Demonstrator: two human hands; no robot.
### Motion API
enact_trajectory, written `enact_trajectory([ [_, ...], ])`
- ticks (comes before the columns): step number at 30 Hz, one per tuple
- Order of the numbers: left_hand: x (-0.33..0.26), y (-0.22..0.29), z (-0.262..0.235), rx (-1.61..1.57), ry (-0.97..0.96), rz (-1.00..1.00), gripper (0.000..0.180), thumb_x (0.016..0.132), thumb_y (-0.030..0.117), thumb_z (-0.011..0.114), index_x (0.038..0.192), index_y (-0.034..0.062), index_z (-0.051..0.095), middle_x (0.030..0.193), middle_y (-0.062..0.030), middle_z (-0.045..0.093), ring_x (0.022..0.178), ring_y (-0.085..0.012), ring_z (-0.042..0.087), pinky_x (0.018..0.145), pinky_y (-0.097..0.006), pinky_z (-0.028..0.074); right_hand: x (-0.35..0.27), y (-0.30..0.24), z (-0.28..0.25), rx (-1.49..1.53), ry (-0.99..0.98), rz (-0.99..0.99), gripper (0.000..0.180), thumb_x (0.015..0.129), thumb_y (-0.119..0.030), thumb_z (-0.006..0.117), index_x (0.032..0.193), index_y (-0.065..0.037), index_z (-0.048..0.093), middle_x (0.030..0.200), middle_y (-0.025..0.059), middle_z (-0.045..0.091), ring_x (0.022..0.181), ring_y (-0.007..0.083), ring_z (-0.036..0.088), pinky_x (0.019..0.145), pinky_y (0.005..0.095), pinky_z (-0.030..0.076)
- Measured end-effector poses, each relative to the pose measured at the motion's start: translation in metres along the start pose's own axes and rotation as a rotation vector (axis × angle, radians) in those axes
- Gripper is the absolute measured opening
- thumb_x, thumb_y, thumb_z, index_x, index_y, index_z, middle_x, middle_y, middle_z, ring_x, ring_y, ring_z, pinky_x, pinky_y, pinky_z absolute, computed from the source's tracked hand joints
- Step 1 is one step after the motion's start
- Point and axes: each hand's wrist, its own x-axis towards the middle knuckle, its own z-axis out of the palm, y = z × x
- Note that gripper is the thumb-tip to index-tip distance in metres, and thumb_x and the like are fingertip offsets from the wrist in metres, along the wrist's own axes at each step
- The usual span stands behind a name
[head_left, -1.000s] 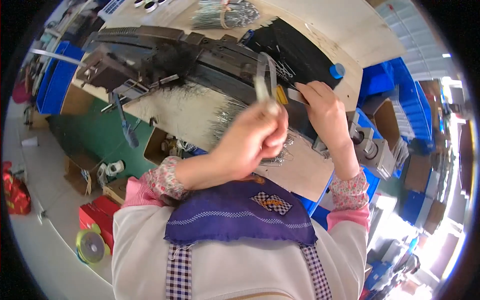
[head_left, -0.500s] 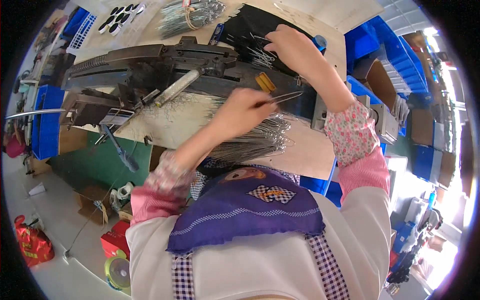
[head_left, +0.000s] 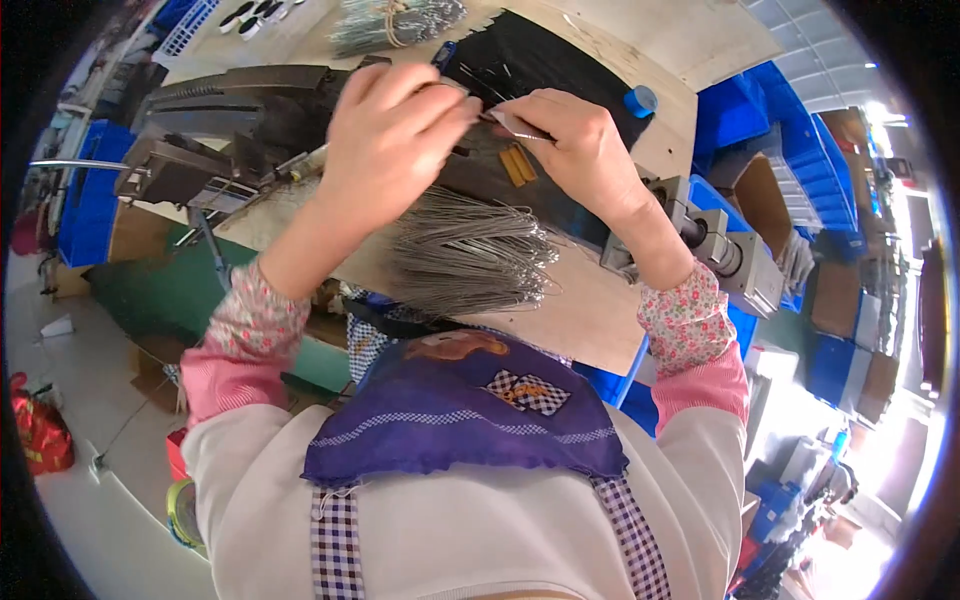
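Both my hands are raised close together over the dark metal bench fixture, fingertips almost meeting. Pinched in my right hand (head_left: 575,145) is a thin metal wire (head_left: 525,133), part of it showing under the fingers. My left hand (head_left: 395,140) is closed, its fingers curled and slightly blurred; whatever lies between the fingertips is too small to make out. Below the hands, a thick bundle of thin metal wires (head_left: 470,255) with looped ends lies on the table near my apron. A yellow block (head_left: 518,165) sits on the fixture under my right hand.
Behind the hands lies a black mat (head_left: 545,60) with a few small metal pieces and a blue round container (head_left: 640,101). A tied wire bundle (head_left: 395,25) rests at the back. Left stands a metal clamp-like machine (head_left: 180,175); blue bins (head_left: 725,100) stand right.
My left hand has moved up and left from above the wire bundle. My right hand has come back from the pieces on the black mat to beside it.
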Motion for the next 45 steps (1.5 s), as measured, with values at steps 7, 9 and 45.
enact_trajectory([
  [7,-0.093,0.052,0.024,-2.751,0.358,-1.357,0.056,0.100,0.049,0.033,0.081,0.0038,0.060,0.062,-0.0068,0.054,0.045,-0.0130,0.045,0.039,-0.026,0.033,0.008,0.016,0.024,-0.080,-0.054,0.045,0.014,0.080,-0.018,0.066,0.084,-0.004,0.064,0.080,0.0115,0.064,0.077,0.0311,0.063,0.070,0.0374,0.052],
  [9,-0.061,0.027,-0.002,-2.927,0.358,-1.283,0.053,0.100,0.048,0.036,0.086,0.0031,0.060,0.059,-0.0060,0.050,0.044,-0.0113,0.044,0.038,-0.024,0.033,0.000,0.019,0.021,-0.103,-0.068,0.077,0.014,0.080,-0.018,0.066,0.083,-0.004,0.064,0.080,0.0113,0.064,0.077,0.0308,0.064,0.070,0.0377,0.052],
  [45,0.017,0.077,0.040,-2.082,-0.264,-0.971,0.026,0.100,0.025,0.049,0.086,0.0040,0.053,0.059,0.0056,0.036,0.047,-0.0037,0.031,0.041,-0.022,0.022,-0.047,-0.055,-0.078,-0.002,0.115,0.789,0.018,0.089,-0.018,0.065,0.092,0.000,0.061,0.072,0.0127,0.063,0.063,0.0100,0.059,0.059,0.0265,0.047],
])
